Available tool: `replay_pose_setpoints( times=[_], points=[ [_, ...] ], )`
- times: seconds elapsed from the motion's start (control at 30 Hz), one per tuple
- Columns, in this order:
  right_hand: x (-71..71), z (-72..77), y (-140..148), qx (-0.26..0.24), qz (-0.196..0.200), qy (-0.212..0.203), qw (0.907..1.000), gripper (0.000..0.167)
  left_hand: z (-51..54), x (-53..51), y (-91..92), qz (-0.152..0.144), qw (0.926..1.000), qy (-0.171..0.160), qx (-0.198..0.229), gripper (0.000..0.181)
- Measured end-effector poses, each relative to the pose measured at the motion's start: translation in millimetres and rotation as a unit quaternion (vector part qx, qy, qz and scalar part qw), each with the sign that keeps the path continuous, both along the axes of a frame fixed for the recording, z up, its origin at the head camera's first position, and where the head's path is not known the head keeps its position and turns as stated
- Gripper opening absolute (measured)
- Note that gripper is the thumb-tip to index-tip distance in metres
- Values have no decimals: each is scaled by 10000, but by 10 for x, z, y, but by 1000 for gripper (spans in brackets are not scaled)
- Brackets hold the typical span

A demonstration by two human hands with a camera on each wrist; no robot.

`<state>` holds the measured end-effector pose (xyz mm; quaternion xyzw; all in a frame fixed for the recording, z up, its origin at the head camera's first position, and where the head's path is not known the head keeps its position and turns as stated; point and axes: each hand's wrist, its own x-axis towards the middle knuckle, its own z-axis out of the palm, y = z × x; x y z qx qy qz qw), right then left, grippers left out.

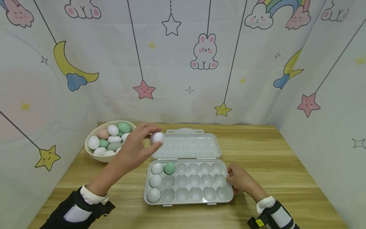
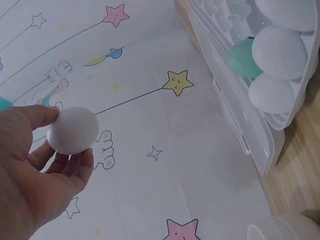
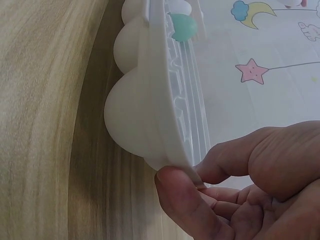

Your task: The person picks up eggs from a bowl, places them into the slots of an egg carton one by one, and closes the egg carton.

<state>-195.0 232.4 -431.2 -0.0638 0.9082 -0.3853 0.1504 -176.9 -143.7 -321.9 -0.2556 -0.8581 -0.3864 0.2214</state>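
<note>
A white egg (image 1: 157, 138) is held between the thumb and fingers of my left hand (image 1: 133, 149), up above the carton's raised lid. The left wrist view shows the same egg (image 2: 74, 131) gripped by the fingertips. On the table lies a white plastic egg carton (image 1: 188, 202), opened out. Its left column holds white eggs (image 1: 155, 181), and a green egg (image 1: 169, 168) sits beside the back one. With thumb and fingers, my right hand (image 1: 242, 179) pinches the carton's right edge; the right wrist view shows this grip on the rim (image 3: 172, 115) closely.
A cream bowl (image 1: 91, 152) heaped with white, green and pinkish eggs stands at the back left, partly behind my left hand. The carton's clear lid (image 1: 188, 146) lies folded back toward the patterned cloth wall (image 1: 177, 105). Wooden tabletop (image 1: 286, 178) extends to the right.
</note>
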Motion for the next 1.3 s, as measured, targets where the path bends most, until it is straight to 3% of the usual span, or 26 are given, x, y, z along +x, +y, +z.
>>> replay_pose_setpoints(
  times=[0.17,0.33,0.57,0.73,1.0,1.3],
  points=[
    [-7,-7,1,24,13,2,10000,12,-176,47,94,-425,9991,-36,-82,36],
    [0,-2,-3,18,4,-30,10000,12,-398,74,180,-652,9971,-392,-47,37],
    [11,-6,3,8,-18,19,10000,12,-751,109,269,-543,9917,-1148,-196,33],
    [12,-9,0,38,-31,18,10000,12,-959,141,315,-266,9880,-1363,-669,30],
    [17,-6,-1,74,-9,39,10000,12,-1159,189,342,-338,9819,-1191,-1432,29],
    [18,-10,-4,24,-14,60,10000,12,-1313,207,366,-421,9805,-446,-1865,33]
  ],
)
